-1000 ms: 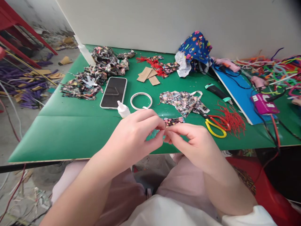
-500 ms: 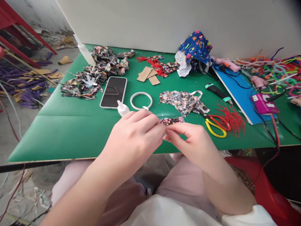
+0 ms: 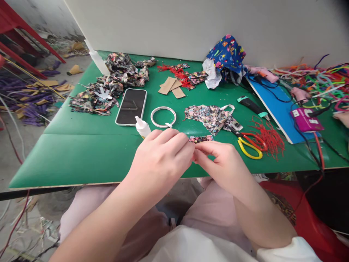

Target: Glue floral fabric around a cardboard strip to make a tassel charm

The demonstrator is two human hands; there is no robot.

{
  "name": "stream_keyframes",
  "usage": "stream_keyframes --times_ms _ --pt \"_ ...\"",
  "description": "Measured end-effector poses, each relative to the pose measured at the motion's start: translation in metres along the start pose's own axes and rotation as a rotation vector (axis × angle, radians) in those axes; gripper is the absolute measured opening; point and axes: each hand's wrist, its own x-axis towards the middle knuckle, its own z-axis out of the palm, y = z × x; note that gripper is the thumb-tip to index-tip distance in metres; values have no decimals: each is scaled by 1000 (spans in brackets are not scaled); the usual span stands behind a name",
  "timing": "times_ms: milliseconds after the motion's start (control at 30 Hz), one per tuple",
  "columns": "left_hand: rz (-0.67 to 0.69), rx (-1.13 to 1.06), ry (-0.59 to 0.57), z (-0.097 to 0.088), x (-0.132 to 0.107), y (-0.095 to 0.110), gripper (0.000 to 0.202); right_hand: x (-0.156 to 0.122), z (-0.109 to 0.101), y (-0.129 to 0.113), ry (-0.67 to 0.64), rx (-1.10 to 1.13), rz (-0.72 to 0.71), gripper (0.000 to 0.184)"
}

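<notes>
My left hand (image 3: 163,160) and my right hand (image 3: 222,158) meet above the table's front edge, both closed with fingertips pinched together. Whatever lies between the fingertips is too small and hidden to make out. Just behind them a strip of black floral fabric (image 3: 201,138) lies on the table, partly covered by the hands. A white squeeze bottle (image 3: 142,127) pokes up beside my left hand. Beyond my knuckles is a roll of tape (image 3: 152,118) with a loose white end. To the right of my right hand rest scissors (image 3: 251,148) with red and yellow handles.
On the green table (image 3: 81,153) are a phone (image 3: 132,106), floral fabric pieces (image 3: 207,114), cardboard pieces (image 3: 170,86), a utility knife (image 3: 252,106), red threads (image 3: 268,136) and a purple box with wires (image 3: 307,120). Another person's hand (image 3: 343,117) shows at the right edge.
Both hands have shifted slightly to the right, still pinched together. A little more of the squeeze bottle shows. The other person's hand at the right edge has moved slightly.
</notes>
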Motion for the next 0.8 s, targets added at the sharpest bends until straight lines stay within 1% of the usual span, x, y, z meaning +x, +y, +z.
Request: stream_keyframes --times_ms 233,333,467,633,800 --pt "-115 -314 12 0 2 -9 15 -1 -2 -2 -4 100 -8 21" --pt "-144 -385 15 -3 1 -11 12 -1 -3 -3 2 106 0 20" --pt "-167 -353 32 -8 0 -13 8 -2 -2 -3 16 147 6 17" --pt "-98 -255 20 -13 -3 -12 7 -2 -1 -3 44 178 -8 15" --pt "-48 -128 15 -14 -3 -5 8 -3 -2 -4 39 121 -35 17"
